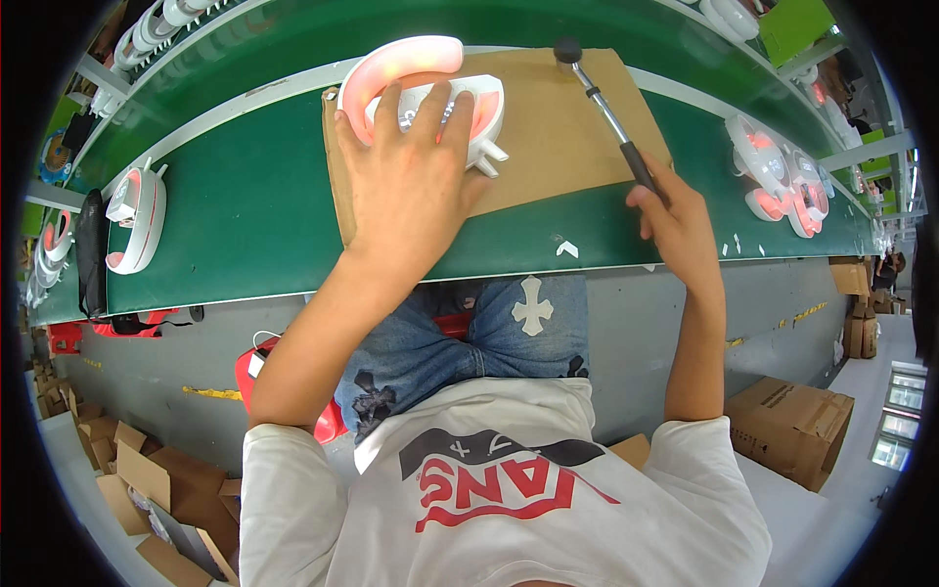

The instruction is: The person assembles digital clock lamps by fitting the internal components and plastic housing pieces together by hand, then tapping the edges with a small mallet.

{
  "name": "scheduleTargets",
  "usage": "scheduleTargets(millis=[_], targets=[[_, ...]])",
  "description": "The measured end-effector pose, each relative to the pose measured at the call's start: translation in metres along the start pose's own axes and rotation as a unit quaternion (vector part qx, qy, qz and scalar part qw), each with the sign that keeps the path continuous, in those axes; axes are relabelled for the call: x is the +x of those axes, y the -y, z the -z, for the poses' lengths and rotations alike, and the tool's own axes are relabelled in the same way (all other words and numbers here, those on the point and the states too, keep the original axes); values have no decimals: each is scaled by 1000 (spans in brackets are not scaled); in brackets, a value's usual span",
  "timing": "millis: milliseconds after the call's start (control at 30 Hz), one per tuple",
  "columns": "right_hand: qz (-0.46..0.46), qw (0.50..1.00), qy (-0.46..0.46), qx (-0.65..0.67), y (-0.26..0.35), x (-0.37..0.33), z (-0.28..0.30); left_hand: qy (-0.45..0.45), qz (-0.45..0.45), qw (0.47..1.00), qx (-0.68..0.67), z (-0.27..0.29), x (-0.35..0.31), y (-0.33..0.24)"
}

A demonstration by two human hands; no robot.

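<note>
My left hand (406, 181) lies over a white, curved device (494, 93) with pink padded inner surfaces and two short prongs at its right side. Its fingers are spread and stretched across the device, touching it, and they hide part of its middle. The upper arc of the device glows pinkish. Under it is a flat sheet of brown cardboard (558, 137). To the right, my right hand (675, 215) is closed round the black grip of a mallet (608, 112). The mallet's metal shaft slants up and left to a round black head above the cardboard's far edge.
The green worktable (254, 215) carries another white device (147, 220) at left, beside a long black pouch (93, 254). Several pink-and-white devices (782, 176) are grouped at right. Small white scraps (566, 248) lie near the front edge. A cardboard box (787, 430) stands on the floor.
</note>
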State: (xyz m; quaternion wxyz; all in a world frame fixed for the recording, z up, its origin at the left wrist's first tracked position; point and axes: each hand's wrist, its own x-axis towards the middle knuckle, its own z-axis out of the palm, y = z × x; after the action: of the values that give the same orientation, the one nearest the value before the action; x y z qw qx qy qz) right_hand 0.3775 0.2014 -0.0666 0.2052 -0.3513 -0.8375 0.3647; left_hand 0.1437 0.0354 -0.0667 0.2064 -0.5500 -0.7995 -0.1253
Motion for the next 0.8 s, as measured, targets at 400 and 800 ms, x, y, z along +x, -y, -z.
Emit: scheduleTargets(millis=[400,800], targets=[[46,987,133,75,58,-56,7,-11,-19,996,-86,-11,-20,35],[98,986,92,-99,85,-68,13,-102,9,987,-126,-30,-20,24]])
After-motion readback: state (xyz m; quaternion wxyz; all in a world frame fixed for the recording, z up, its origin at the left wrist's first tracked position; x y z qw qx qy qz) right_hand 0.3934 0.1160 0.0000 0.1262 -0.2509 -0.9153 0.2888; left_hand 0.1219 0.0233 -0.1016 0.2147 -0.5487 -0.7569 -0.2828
